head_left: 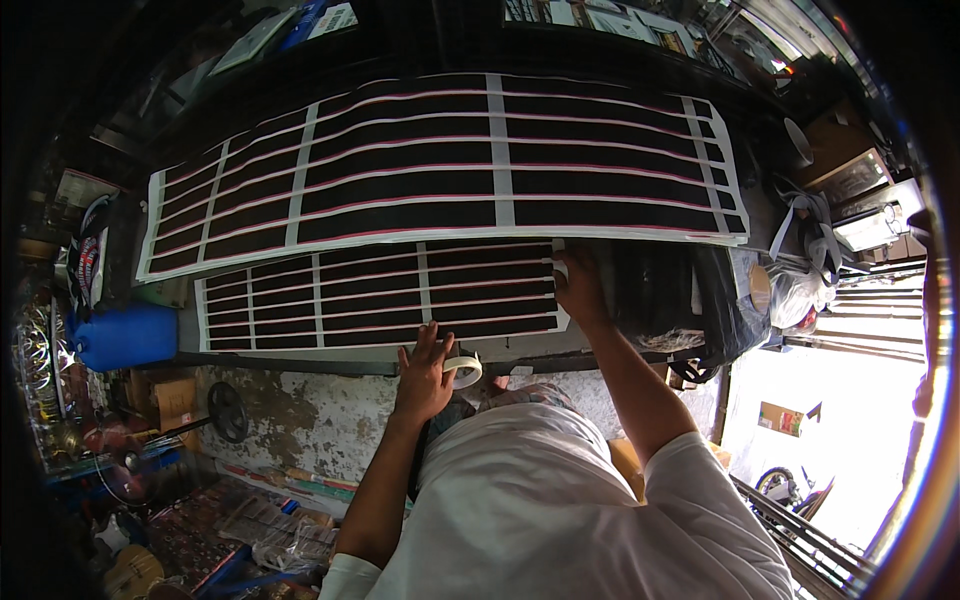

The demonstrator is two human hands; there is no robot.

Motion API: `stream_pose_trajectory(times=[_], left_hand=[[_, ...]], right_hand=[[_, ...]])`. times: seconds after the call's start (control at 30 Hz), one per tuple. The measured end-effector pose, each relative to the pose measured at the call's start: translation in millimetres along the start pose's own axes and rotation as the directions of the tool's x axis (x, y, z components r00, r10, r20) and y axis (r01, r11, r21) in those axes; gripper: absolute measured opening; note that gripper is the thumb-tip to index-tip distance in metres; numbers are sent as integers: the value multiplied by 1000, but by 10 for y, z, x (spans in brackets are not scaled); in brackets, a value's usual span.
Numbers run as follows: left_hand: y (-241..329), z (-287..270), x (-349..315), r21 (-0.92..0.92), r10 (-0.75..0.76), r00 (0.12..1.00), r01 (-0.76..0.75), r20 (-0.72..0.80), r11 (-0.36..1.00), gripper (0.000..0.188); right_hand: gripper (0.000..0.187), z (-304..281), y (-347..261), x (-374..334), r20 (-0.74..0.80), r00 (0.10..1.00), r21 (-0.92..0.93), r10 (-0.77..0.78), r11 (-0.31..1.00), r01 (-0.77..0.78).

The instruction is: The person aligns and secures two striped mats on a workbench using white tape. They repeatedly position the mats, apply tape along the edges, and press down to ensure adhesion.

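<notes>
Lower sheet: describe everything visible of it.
The lower sheet is long, papery-looking, with black panels edged in thin pinkish lines and divided by white strips both ways. It lies flat on the table, beside a larger similar sheet. The right hand touches its right end; the left hand reaches over its near edge.

blue container (125,337): left | black wheel (228,412): lower left | cardboard box (783,419): right
</notes>
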State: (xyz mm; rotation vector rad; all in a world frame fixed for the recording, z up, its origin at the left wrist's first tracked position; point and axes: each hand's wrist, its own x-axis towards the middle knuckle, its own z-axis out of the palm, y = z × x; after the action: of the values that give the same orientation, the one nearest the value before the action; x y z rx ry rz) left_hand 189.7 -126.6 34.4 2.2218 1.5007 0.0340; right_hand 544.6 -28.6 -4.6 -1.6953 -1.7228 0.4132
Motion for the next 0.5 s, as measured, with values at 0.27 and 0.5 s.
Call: stream_pose_trajectory(times=[0.27,0.5], left_hand=[[-6,11,-2,17,4,1000,-4,-8,1000,75],[-12,-25,0,-22,-24,999,25,33,999,75]], right_hand=[[35,194,176,234,-102,991,-119,-83,990,71],[32,374,421,391,-47,997,-171,-63,984,55]])
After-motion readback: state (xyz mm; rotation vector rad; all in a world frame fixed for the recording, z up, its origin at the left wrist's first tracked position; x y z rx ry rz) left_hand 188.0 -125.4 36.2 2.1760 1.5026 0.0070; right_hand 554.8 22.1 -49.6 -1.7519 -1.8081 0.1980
